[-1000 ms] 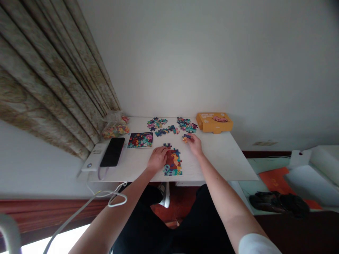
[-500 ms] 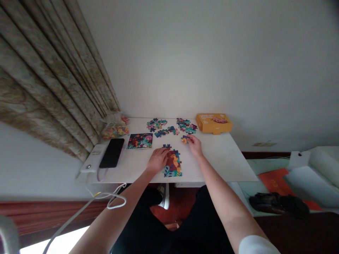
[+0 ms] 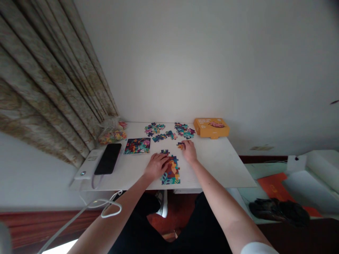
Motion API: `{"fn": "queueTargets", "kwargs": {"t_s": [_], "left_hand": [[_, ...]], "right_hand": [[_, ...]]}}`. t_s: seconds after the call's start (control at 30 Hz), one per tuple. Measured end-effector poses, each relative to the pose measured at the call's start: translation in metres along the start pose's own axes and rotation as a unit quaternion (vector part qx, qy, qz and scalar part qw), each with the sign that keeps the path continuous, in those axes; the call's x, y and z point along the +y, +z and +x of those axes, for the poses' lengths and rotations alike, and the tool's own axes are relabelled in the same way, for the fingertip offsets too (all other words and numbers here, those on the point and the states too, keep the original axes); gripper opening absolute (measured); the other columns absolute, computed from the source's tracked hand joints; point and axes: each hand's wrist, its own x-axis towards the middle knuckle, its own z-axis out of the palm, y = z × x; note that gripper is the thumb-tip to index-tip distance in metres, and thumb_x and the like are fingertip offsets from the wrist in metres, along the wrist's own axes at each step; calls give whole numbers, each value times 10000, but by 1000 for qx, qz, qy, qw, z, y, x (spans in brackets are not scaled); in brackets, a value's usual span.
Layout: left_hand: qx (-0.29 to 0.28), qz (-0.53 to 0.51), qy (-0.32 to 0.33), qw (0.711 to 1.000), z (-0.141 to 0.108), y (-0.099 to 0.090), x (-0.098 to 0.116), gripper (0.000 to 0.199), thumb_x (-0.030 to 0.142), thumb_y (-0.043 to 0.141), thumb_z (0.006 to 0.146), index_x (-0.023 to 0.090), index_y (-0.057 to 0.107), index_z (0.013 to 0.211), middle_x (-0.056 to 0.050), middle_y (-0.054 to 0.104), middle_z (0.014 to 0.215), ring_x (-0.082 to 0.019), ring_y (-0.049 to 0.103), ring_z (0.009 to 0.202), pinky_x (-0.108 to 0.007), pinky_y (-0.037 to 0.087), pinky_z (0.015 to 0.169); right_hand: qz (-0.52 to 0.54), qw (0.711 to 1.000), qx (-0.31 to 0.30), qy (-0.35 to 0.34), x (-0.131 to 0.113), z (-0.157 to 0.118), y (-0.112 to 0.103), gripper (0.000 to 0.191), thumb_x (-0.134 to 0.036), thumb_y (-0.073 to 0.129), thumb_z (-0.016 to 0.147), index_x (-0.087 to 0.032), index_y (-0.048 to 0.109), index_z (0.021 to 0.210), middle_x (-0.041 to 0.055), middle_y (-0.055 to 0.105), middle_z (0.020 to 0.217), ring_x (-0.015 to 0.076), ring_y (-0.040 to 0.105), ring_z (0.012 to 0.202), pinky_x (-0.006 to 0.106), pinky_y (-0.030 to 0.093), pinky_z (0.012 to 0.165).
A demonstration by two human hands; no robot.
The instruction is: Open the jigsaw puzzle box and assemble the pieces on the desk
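My left hand (image 3: 156, 166) lies flat on the near-left side of a part-built jigsaw puzzle (image 3: 171, 173), its fingers over the top edge and hiding some of it. A separate small cluster of pieces (image 3: 164, 151) sits just beyond those fingers. My right hand (image 3: 189, 151) is to the right of the puzzle, its fingertips pinching a small jigsaw piece (image 3: 180, 145). Two loose heaps of colourful pieces (image 3: 154, 129) (image 3: 184, 130) lie further back, with a short chain of pieces (image 3: 162, 137) between them.
A colourful picture card (image 3: 137, 146) lies left of the pieces, beside a black phone (image 3: 108, 158) on a white device (image 3: 87, 169). An orange box (image 3: 211, 127) stands at the back of the white table (image 3: 217, 162). A clear bag of colourful items (image 3: 112, 137) sits against a curtain.
The whole scene sits lower in the view. My right hand has moved slightly left with the piece, while my left hand stays on the puzzle.
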Motion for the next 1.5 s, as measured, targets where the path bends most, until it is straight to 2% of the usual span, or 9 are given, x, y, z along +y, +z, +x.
{"fn": "queueTargets", "kwargs": {"t_s": [0.13,0.27,0.37,0.5,0.7,0.83,1.0,1.3,1.5], "left_hand": [[35,5,-41,999,19,-5,-19,274,216,551,974,254,727,1181,-82,710,1283,-243,637,1209,-481,452,1122],[37,47,-127,990,70,-22,-55,310,197,554,942,234,714,1204,-78,692,1317,-255,618,1245,-441,466,1121],[-1,81,-177,981,107,-31,-80,338,199,521,956,178,694,1246,-119,686,1315,-260,608,1263,-395,461,1115],[-83,104,-169,977,134,-26,-96,381,336,542,982,188,650,1316,-139,631,1416,-295,562,1323,-460,403,1145],[-121,96,-139,978,142,-5,-98,465,481,633,932,243,645,1332,-130,551,1517,-334,470,1418,-536,243,1226],[-99,90,-141,981,142,-1,-101,423,423,652,923,259,665,1312,-114,593,1471,-333,507,1374,-495,312,1190],[-87,58,-163,981,144,-3,-100,572,344,686,902,241,553,1449,-114,614,1450,-323,527,1362,-471,380,1141],[-86,52,-183,978,149,-10,-89,528,238,664,837,224,599,1361,-93,711,1265,-289,626,1214,-426,425,1082],[-71,82,-61,992,154,4,-74,410,282,580,949,226,618,1353,-116,603,1442,-288,508,1381,-457,351,1175]], "right_hand": [[-60,997,-29,-27,-10,-3,-6,274,-332,549,988,-175,701,1152,135,653,1172,274,571,1095,378,449,964],[-107,993,-40,-25,-19,-6,-11,310,-403,605,968,-195,689,1182,136,644,1234,291,555,1137,395,413,958],[-118,992,-43,-11,-22,-5,-11,334,-424,606,963,-191,687,1187,142,654,1237,295,557,1133,407,396,958],[-116,992,-51,-1,-22,-3,-10,319,-373,564,982,-190,681,1216,147,672,1252,298,563,1150,420,388,960],[-91,995,-37,14,-16,-1,-5,333,-244,456,1019,-203,636,1296,144,644,1375,281,563,1237,416,382,988],[-74,997,-34,15,-14,0,-3,326,-265,446,1027,-206,637,1285,146,634,1389,268,560,1263,405,376,1015],[-81,996,-32,22,-18,0,-5,316,-291,479,1017,-188,641,1269,151,647,1345,280,572,1227,406,383,1005],[-89,995,-39,25,-20,0,-8,330,-331,527,994,-183,644,1265,157,652,1317,290,588,1190,422,401,999],[-63,994,-78,-42,-21,-2,-8,351,-298,508,994,-202,661,1295,129,635,1416,256,565,1298,429,364,1107]]}}
